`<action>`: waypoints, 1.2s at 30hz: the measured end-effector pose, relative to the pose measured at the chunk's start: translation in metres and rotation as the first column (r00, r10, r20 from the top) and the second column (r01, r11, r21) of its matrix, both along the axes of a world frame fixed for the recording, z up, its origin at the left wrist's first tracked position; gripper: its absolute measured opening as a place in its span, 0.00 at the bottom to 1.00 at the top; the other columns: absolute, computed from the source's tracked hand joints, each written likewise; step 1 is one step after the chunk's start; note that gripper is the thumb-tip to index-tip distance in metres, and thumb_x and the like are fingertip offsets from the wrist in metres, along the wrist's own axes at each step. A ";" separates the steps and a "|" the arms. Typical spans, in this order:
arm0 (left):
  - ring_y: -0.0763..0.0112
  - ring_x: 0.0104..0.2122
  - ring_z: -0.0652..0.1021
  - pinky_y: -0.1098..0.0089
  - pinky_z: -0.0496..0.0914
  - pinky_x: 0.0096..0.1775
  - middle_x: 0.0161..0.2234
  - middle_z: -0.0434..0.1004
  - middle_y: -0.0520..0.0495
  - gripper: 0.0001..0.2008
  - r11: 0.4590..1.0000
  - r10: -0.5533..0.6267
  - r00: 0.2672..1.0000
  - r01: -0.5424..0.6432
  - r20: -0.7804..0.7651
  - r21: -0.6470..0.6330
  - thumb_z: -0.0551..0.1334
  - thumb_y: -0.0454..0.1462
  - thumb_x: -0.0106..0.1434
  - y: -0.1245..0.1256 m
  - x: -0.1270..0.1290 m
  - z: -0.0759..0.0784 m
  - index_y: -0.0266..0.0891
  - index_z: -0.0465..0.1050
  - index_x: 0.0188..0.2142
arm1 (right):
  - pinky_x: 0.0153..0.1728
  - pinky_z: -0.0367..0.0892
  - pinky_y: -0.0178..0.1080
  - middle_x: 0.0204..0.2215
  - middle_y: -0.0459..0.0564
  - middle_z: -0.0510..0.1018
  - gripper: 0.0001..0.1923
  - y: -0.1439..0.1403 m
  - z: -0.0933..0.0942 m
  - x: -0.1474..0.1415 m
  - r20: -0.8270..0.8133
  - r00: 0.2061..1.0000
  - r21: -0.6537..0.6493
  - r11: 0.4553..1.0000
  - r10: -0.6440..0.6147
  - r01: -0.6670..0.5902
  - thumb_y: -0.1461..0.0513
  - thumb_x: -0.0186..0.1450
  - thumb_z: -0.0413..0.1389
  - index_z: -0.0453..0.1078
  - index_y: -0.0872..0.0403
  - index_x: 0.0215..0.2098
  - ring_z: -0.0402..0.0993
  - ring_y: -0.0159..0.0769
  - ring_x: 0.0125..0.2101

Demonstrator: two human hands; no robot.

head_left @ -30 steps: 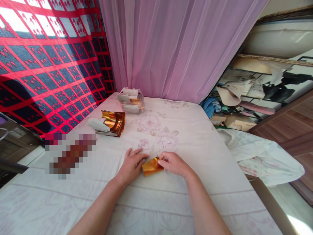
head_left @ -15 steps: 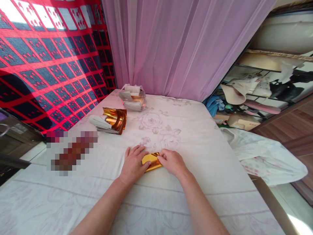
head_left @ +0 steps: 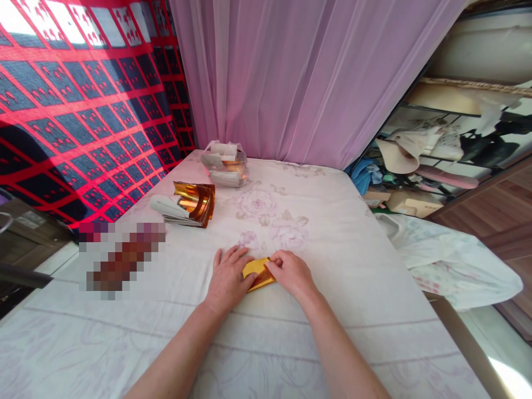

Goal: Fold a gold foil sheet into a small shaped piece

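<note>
A shiny gold foil paper point(head_left: 258, 272), folded into a narrow strip, lies on the white floral tablecloth between my two hands. My left hand point(head_left: 231, 272) rests flat with its fingers spread, its thumb pressing on the paper's left end. At the paper's upper right corner, my right hand point(head_left: 291, 272) has thumb and forefinger pinched on the edge; its other fingers curl in. Farther back on the left sits a stack of gold foil sheets point(head_left: 200, 202) with pale backs, bent and partly fanned.
Behind the stack stands a clear plastic bag point(head_left: 224, 166) with more paper in it. A pixelated patch point(head_left: 128, 252) hides something on the left. A purple curtain point(head_left: 270, 77) hangs at the far edge. Shelves with hats and shoes point(head_left: 432, 149) stand to the right.
My right hand has shifted slightly left along the gold paper, and the paper's upper fold now looks flatter. My left hand stays in nearly the same place.
</note>
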State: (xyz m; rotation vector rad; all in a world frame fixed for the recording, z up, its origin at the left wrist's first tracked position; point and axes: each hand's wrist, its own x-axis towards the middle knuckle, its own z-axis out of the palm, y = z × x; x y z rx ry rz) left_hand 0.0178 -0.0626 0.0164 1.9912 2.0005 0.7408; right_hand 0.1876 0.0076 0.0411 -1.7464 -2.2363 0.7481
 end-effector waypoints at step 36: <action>0.51 0.62 0.64 0.38 0.49 0.61 0.59 0.71 0.45 0.14 0.998 -0.023 0.999 0.021 -0.039 -0.065 0.64 0.39 0.60 -0.002 0.001 0.006 0.48 0.76 0.47 | 0.37 0.61 0.35 0.38 0.46 0.77 0.10 -0.002 0.001 -0.001 0.021 0.999 0.031 0.999 0.032 -0.033 0.61 0.62 0.56 0.74 0.49 0.42 0.73 0.34 0.36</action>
